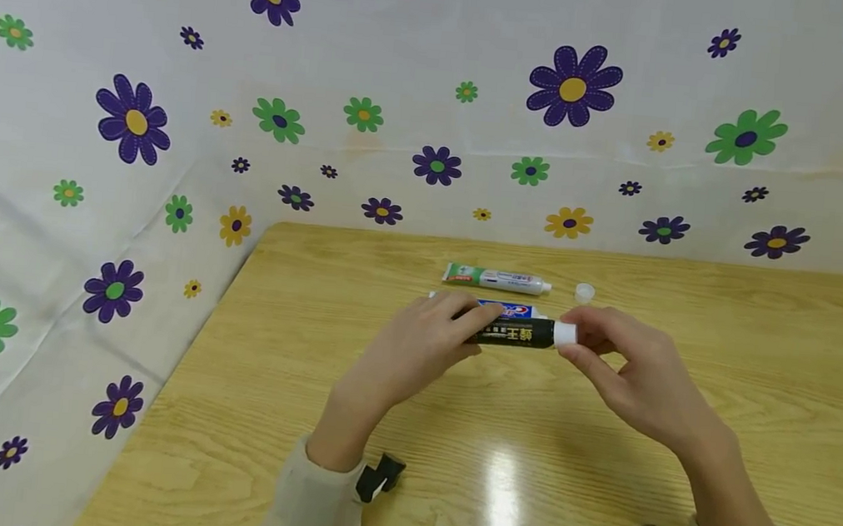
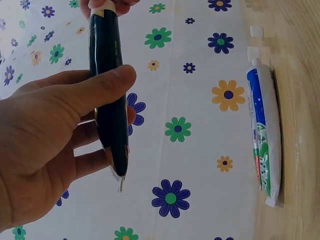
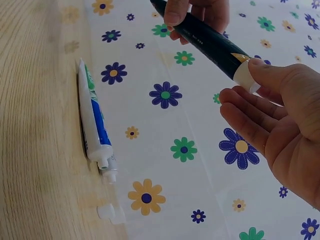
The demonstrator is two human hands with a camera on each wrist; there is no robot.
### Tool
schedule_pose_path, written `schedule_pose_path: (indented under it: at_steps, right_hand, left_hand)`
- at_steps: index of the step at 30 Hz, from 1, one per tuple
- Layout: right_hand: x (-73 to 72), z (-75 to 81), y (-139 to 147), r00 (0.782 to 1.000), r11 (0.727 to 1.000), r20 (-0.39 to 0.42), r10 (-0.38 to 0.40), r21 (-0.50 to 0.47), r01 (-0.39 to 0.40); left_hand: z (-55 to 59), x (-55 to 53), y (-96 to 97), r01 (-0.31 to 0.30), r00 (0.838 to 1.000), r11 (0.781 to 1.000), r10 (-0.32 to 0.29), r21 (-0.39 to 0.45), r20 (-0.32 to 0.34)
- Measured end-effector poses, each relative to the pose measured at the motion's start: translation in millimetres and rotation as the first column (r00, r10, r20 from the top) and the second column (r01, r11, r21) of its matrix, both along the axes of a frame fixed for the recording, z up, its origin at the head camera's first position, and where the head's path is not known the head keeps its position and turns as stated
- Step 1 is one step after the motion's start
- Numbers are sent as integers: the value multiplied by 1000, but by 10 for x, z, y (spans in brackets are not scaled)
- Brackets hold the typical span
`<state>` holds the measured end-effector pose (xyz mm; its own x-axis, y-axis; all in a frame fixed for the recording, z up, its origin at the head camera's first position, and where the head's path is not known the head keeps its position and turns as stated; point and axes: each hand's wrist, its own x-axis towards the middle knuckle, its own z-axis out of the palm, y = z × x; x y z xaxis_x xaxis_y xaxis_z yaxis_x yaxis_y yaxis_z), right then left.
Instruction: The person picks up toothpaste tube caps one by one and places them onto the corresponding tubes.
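My left hand [image 1: 426, 339] grips a black toothpaste tube [image 1: 513, 332] with gold lettering, held level above the table in the head view. In the left wrist view the thumb lies across the tube's body and the fingers curl behind it. At the tube's right end is a white cap [image 1: 565, 333], which my right hand [image 1: 641, 366] pinches between thumb and fingertips. Just behind the black tube lies a blue and white toothpaste tube [image 1: 518, 311], partly hidden by it and the left hand. Farther back lies a green and white toothpaste tube [image 1: 513, 282] with its nozzle bare.
A loose white cap [image 1: 584, 293] lies right of the green and white tube. The left wrist view shows a second loose cap [image 2: 253, 53] near it. Behind the wooden table [image 1: 271, 350] hangs a white flowered cloth [image 1: 410, 53], which also runs along its left side.
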<state>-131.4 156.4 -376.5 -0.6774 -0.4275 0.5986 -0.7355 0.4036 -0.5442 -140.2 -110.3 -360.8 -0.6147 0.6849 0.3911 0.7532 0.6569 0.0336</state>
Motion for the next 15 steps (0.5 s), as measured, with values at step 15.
schedule_pose_path:
  at_steps: [15]
  right_hand:
    - [-10, -42, 52, 998, 999, -49, -45, -7, 45]
  left_hand:
    - [-16, -51, -135, -4, 962, 1000, -1, 18, 273]
